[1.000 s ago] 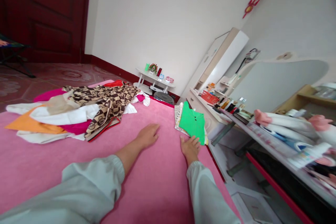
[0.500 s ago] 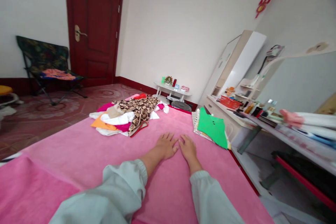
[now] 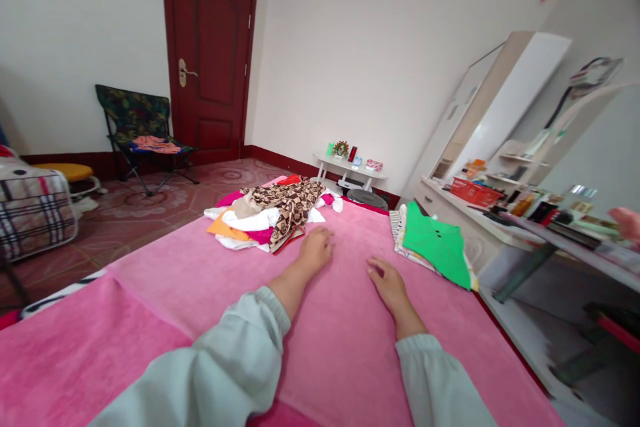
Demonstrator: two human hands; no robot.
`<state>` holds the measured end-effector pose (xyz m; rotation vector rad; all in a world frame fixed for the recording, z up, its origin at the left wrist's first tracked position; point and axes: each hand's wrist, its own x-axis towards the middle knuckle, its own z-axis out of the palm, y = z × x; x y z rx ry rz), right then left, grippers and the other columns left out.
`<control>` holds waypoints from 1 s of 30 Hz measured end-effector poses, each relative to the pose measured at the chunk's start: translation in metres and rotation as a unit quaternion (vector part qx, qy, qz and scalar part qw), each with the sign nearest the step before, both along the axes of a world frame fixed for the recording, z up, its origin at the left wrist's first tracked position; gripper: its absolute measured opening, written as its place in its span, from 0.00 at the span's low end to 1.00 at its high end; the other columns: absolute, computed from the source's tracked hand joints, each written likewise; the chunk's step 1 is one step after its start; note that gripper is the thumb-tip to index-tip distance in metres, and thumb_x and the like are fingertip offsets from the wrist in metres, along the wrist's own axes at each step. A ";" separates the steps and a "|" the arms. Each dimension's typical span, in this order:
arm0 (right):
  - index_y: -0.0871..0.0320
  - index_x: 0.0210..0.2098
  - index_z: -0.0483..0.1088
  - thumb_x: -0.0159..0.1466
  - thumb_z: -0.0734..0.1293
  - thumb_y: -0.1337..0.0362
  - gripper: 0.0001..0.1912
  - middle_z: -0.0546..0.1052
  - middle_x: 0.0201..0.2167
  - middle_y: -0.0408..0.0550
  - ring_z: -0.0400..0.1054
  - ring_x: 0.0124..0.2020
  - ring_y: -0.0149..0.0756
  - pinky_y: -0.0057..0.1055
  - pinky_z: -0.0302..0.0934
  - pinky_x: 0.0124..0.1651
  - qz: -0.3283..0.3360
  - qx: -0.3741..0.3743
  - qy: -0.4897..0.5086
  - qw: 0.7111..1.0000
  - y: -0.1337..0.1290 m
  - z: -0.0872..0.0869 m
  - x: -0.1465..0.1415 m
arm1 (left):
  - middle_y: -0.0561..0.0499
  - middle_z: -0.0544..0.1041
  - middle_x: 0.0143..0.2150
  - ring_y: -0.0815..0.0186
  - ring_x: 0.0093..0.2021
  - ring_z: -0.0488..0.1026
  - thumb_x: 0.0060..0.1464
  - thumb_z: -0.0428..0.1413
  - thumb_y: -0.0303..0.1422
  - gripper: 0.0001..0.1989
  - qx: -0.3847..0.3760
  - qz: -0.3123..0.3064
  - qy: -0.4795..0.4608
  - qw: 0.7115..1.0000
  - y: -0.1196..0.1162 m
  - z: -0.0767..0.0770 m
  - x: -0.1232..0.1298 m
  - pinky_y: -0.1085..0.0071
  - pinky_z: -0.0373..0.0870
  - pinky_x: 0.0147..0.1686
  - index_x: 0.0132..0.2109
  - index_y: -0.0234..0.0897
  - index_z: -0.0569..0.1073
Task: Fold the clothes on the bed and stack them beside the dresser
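Note:
My left hand (image 3: 316, 248) is over the pink blanket (image 3: 330, 320), close to the right edge of a heap of loose clothes. Its fingers are partly bent and hold nothing. On that heap lies a brown patterned garment (image 3: 295, 203), with a white cloth (image 3: 253, 219) and an orange cloth (image 3: 227, 228) at its left. My right hand (image 3: 389, 283) hovers at or just over the blanket, fingers loosely curved and apart, nothing in them. To its right is a stack of folded clothes with a green garment (image 3: 433, 238) on top.
A dressing table (image 3: 450, 213) with a red basket (image 3: 476, 192) and bottles runs along the right. At the back stands a low white shelf (image 3: 345, 165). A camouflage folding chair (image 3: 143, 127) with clothing on it is at the left, by the red door (image 3: 210, 53).
My hands have moved apart from lying flat side by side on the blanket. The left went towards the heap, the right away from it. The view has turned left.

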<state>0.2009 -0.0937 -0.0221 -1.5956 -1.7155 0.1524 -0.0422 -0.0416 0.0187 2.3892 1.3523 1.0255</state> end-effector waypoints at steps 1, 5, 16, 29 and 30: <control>0.61 0.44 0.75 0.57 0.63 0.60 0.19 0.74 0.51 0.57 0.67 0.53 0.43 0.44 0.57 0.60 0.000 0.002 0.001 1.000 0.000 0.000 0.000 | 0.41 0.67 0.58 0.59 0.59 0.62 0.56 0.47 0.26 0.20 0.014 0.036 -0.013 0.999 0.002 0.005 -0.007 0.60 0.58 0.59 0.55 0.33 0.70; 0.60 0.42 0.76 0.56 0.63 0.60 0.18 0.75 0.50 0.56 0.68 0.53 0.43 0.45 0.57 0.60 0.000 0.006 0.007 1.000 0.000 -0.002 0.001 | 0.46 0.60 0.63 0.55 0.65 0.52 0.54 0.49 0.26 0.20 0.110 0.198 -0.046 0.973 0.004 0.022 -0.038 0.55 0.49 0.63 0.54 0.40 0.70; 0.58 0.43 0.76 0.57 0.63 0.61 0.17 0.75 0.50 0.54 0.68 0.53 0.42 0.45 0.56 0.60 -0.002 0.000 0.000 1.000 -0.001 0.001 -0.001 | 0.40 0.65 0.57 0.54 0.55 0.65 0.53 0.49 0.24 0.25 0.058 0.277 -0.038 0.958 0.016 0.012 -0.058 0.60 0.65 0.51 0.58 0.38 0.64; 0.59 0.43 0.76 0.57 0.63 0.63 0.16 0.75 0.50 0.55 0.68 0.53 0.43 0.45 0.57 0.60 -0.009 0.001 -0.007 1.000 -0.003 0.002 -0.003 | 0.45 0.74 0.50 0.57 0.45 0.73 0.54 0.46 0.23 0.23 -0.027 0.246 0.040 0.968 0.017 0.008 -0.054 0.66 0.69 0.39 0.54 0.45 0.70; 0.59 0.43 0.76 0.57 0.63 0.63 0.16 0.75 0.50 0.55 0.68 0.53 0.43 0.45 0.57 0.60 -0.011 0.002 -0.008 1.000 -0.003 0.002 -0.003 | 0.45 0.75 0.50 0.57 0.45 0.73 0.53 0.46 0.23 0.23 -0.026 0.244 0.040 0.969 0.017 0.008 -0.054 0.66 0.69 0.38 0.54 0.45 0.70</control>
